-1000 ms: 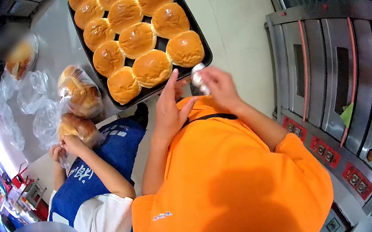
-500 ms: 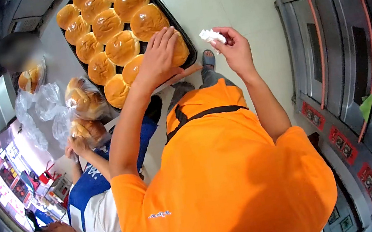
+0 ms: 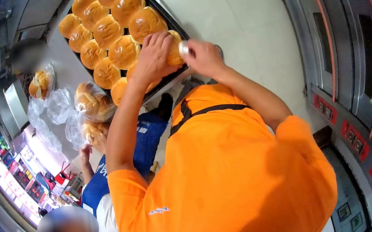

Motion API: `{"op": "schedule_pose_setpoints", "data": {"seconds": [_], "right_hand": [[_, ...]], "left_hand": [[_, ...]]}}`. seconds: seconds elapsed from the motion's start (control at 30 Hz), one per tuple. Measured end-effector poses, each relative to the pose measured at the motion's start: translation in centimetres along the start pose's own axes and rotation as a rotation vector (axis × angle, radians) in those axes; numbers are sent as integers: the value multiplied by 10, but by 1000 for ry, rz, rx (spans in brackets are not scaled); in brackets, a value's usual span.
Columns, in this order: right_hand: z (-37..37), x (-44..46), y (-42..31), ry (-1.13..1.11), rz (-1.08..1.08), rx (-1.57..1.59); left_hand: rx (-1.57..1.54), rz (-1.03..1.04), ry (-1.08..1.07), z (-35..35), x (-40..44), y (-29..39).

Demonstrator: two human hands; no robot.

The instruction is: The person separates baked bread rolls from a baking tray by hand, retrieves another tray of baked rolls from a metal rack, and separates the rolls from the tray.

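Observation:
My left hand (image 3: 154, 57) rests at the near right corner of a black baking tray (image 3: 176, 23), its fingers curved over the far side of a glossy brown bun (image 3: 175, 54). From the right, my right hand (image 3: 204, 57) reaches to the same bun, closed on a crumpled white wad (image 3: 183, 48), paper or cloth. The wad is at the bun's right side; motion blurs it and the fingertips. Several more buns (image 3: 124, 52) fill the tray in rows, and my left hand and forearm partly cover the nearest ones.
A co-worker in a blue apron (image 3: 134, 141) stands at my left, hands on a bagged loaf (image 3: 94, 130). Another bag of bread (image 3: 92, 100) and loose clear plastic bags (image 3: 60, 106) lie beside the tray. Metal ovens (image 3: 340, 39) line the right side. Another person is at the upper left.
My right hand has moved left and down from beside the tray, bringing the white wad to the bun. My left hand stays at the bun. The co-worker's head and hands have shifted.

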State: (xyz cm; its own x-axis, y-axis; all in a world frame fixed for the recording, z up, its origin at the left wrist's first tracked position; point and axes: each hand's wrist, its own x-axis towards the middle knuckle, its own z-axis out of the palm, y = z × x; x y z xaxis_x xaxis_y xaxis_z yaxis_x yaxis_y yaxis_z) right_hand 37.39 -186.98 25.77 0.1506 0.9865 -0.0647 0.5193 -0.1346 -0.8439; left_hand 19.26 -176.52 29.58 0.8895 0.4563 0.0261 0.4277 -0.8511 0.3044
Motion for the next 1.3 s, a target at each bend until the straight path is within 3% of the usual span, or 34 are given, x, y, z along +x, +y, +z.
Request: {"op": "schedule_pose_setpoints", "data": {"seconds": [0.03,0.1,0.13,0.2,0.23,0.3,0.33,0.4,0.43,0.5,0.57,0.63,0.7,0.83,0.97,1.0,1.03,1.1,1.17,1.2,1.27,1.3], "right_hand": [[-5,-11,1,4,1,-3],[-21,-37,7,-562,-116,-115],[-28,-44,8,-566,-120,-119],[-41,-46,8,-417,125,11],[-42,-42,6,-418,128,9],[-39,-21,2,-34,245,124],[-30,-9,0,-31,246,127],[-8,10,-5,216,128,308],[-1,13,-5,155,58,206],[-7,-2,-7,-311,-65,54],[-21,-20,-10,-568,-90,41],[-27,-21,-7,-535,3,77],[-26,-8,1,-82,184,150],[-10,50,-16,231,-45,282],[-9,33,-19,-281,-14,-117],[-24,19,-19,-497,-97,-225],[-41,7,-16,-777,-29,-99],[-54,1,4,-792,-90,-156],[-68,-1,8,-489,247,-42],[-71,4,13,-494,245,-46],[-73,25,24,-169,145,38],[-73,29,16,-169,143,33]], "left_hand": [[-2,-8,-3,-1,0,-1],[-1,-22,7,-1,0,-6],[-21,-15,10,0,-2,-8],[-38,-9,20,0,-1,-14],[-54,-13,21,1,-2,-15],[-71,-12,22,1,-2,-16],[-72,-11,16,0,-3,-18],[-74,-4,3,-6,-5,-18],[-99,-13,-9,-12,-6,-18],[-122,-22,-20,-19,-10,-19],[-103,-15,20,-23,-18,-22],[-120,-23,41,-26,-25,-24],[-136,-20,54,-27,-29,-24],[-155,-23,91,-27,-36,-26],[-176,-9,88,-27,-41,-30],[-177,-16,104,-28,-40,-32],[-198,-14,119,-28,-41,-30],[-214,-25,150,-27,-41,-32],[-210,-25,158,-21,-44,-31],[-214,-34,142,-24,-45,-29],[-212,-29,145,-24,-45,-30],[-214,-23,140,-22,-45,-30]]}}
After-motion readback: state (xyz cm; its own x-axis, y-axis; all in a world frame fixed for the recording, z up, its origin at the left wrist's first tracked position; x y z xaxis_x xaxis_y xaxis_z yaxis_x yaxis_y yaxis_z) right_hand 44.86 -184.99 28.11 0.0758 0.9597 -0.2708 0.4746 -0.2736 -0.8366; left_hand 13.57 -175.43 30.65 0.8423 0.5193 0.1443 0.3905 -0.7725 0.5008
